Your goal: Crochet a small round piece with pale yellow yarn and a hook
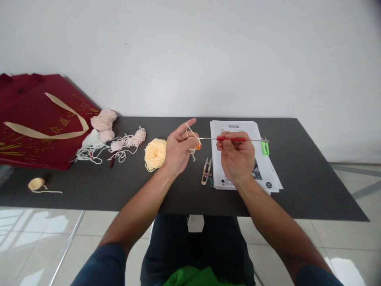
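Note:
My left hand [177,150] is raised over the dark table [312,178], pinching a small piece of pale yellow crochet work [195,149] with an orange marker, yarn looped over its index finger. My right hand [236,157] is closed on a crochet hook with a red grip [230,139]; the metal tip points left into the work. A pale yellow yarn ball [155,154] lies just left of my left hand.
Printed sheets [238,129] lie under my right hand, green snips [264,147] on their right edge. Gold thread snips [206,171] sit between my hands. Pink yarn balls [102,121], loose strands, a red gift bag [38,119] and a small yarn piece [36,184] lie left.

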{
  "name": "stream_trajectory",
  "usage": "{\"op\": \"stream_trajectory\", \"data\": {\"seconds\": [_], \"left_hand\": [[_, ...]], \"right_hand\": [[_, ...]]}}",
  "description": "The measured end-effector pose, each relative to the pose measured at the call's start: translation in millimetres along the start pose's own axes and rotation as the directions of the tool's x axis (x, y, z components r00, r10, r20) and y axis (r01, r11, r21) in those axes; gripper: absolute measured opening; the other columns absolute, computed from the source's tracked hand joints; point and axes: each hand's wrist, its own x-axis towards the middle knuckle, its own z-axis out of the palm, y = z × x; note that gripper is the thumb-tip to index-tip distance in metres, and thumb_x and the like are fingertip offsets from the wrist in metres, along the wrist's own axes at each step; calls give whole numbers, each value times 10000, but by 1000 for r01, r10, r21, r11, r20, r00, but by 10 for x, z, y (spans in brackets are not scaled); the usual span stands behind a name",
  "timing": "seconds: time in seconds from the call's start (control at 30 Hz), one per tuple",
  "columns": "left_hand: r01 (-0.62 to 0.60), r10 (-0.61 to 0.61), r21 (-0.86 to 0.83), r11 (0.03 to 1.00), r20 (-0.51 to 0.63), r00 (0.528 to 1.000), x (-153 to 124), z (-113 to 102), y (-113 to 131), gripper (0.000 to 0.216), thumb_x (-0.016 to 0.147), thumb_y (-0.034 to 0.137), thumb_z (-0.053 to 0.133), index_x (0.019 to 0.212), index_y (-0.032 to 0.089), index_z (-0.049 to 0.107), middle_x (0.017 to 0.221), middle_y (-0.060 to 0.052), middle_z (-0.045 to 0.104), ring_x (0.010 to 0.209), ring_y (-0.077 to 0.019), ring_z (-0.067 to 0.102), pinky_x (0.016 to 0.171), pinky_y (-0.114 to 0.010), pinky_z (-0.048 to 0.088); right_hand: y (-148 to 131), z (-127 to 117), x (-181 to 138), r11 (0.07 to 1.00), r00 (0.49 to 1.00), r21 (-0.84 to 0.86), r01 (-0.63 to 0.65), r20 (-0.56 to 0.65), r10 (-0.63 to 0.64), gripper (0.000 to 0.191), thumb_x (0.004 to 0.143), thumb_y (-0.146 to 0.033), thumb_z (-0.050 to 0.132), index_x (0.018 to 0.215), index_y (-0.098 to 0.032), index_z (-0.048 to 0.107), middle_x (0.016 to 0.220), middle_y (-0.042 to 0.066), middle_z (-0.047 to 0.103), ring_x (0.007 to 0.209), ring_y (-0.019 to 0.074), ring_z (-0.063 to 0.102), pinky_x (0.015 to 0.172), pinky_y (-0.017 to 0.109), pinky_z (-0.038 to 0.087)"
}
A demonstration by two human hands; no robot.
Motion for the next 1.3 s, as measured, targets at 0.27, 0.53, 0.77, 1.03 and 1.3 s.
{"op": "stream_trajectory", "data": {"seconds": [0.27,0.53,0.77,1.03,1.3], "left_hand": [[-2,0,19,1000,104,995,27,-59,18,554,623,94,687,1168,173,740,631,41,637,519,-76,468,517,-241,342],[69,-57,-64,996,170,984,53,-93,42,425,584,104,659,973,177,814,539,30,558,508,-88,426,505,-248,310],[-28,25,26,999,108,994,14,-70,-35,247,636,171,886,868,202,806,684,7,694,613,-100,600,612,-246,475],[-119,110,168,979,60,992,-25,1,-120,530,738,202,866,1256,237,756,739,34,727,656,-94,656,681,-239,535],[-138,135,194,971,31,990,-46,8,-154,814,750,214,855,1510,243,563,765,31,743,653,-103,649,682,-246,533]], "right_hand": [[-12,-15,2,999,998,-3,35,52,-34,233,808,-379,879,869,-276,679,856,-16,746,674,120,640,601,284,521],[-39,-51,18,999,995,36,-37,95,34,243,798,-372,891,867,-275,679,856,-27,748,659,101,622,588,255,524],[26,-50,21,957,961,107,-270,93,261,213,811,-376,880,903,-287,709,941,-45,793,744,76,719,702,193,644],[74,53,-80,939,952,159,-305,36,303,178,819,-329,875,935,-275,751,959,-44,831,808,71,785,825,168,674],[108,47,-82,952,958,107,-286,33,284,171,848,-341,851,947,-269,732,954,-33,828,789,79,775,822,195,678]]}}
